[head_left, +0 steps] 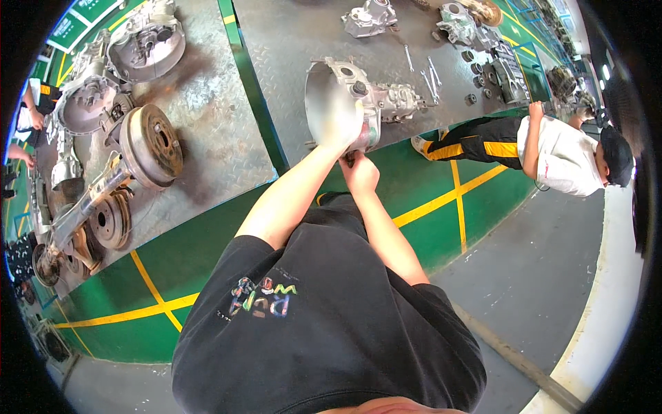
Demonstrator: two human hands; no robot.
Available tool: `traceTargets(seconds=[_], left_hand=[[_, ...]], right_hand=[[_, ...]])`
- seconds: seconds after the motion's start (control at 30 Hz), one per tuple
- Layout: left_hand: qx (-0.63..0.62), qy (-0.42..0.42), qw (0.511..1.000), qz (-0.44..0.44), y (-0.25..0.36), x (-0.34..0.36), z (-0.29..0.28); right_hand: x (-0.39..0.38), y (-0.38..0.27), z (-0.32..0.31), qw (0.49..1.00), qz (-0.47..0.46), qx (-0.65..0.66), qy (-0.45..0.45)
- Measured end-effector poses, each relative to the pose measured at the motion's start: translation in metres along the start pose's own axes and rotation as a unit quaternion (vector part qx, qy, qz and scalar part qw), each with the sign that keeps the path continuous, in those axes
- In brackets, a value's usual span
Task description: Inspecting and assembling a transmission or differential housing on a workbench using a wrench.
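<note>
A silver gearbox (393,103) with a wide bell housing (314,96) lies on the metal bench in front of me. My left hand (343,138) reaches against the housing's front side; its fingers are lost in a pale, smeared patch. Just right of it and lower, my right hand (360,172) has its fingers curled at the lower edge of the housing, around a small dark part that I cannot make out. Several wrenches (429,79) lie beyond the gearbox, beside several dark rings (476,69).
Gearbox castings (372,17) sit at the back. A second bench (214,124) holds bell housings (148,45), a drum (155,145) and an axle (86,207). A co-worker (562,155) in white stands at the right; others show at the far left (34,110). The green floor (434,241) has yellow lines.
</note>
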State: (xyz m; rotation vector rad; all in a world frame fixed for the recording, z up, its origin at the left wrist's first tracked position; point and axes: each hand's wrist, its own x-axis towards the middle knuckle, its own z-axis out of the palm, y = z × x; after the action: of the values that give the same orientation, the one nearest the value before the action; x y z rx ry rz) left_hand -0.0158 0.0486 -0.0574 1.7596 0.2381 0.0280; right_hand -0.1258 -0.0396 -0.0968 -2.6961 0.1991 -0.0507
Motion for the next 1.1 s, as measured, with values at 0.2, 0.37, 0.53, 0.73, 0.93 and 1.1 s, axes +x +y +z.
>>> traceTargets(seconds=[0.2,0.37,0.53,0.73,0.93,1.1], left_hand=[[0.021,-0.007,1.0,-0.008,0.002,0.001,0.0],[0.002,-0.009,1.0,-0.03,0.001,0.001,-0.002],[0.02,-0.013,0.999,-0.047,0.002,0.002,0.0],[0.012,-0.004,0.999,-0.034,-0.002,0.003,0.0],[0.027,0.004,0.999,0.035,-0.003,0.002,0.0],[0.031,-0.004,0.999,0.039,-0.006,0.002,0.001]], right_hand=[[-0.006,0.0,0.004,1.0,-0.007,0.007,0.024],[-0.001,-0.001,0.0,1.0,0.024,0.005,-0.004],[-0.005,0.002,-0.001,0.999,-0.014,0.039,-0.004],[-0.003,-0.001,0.005,0.998,-0.01,-0.055,-0.015],[-0.006,0.008,0.007,0.999,-0.034,0.012,0.04],[-0.004,0.01,0.005,0.999,-0.04,0.018,0.021]])
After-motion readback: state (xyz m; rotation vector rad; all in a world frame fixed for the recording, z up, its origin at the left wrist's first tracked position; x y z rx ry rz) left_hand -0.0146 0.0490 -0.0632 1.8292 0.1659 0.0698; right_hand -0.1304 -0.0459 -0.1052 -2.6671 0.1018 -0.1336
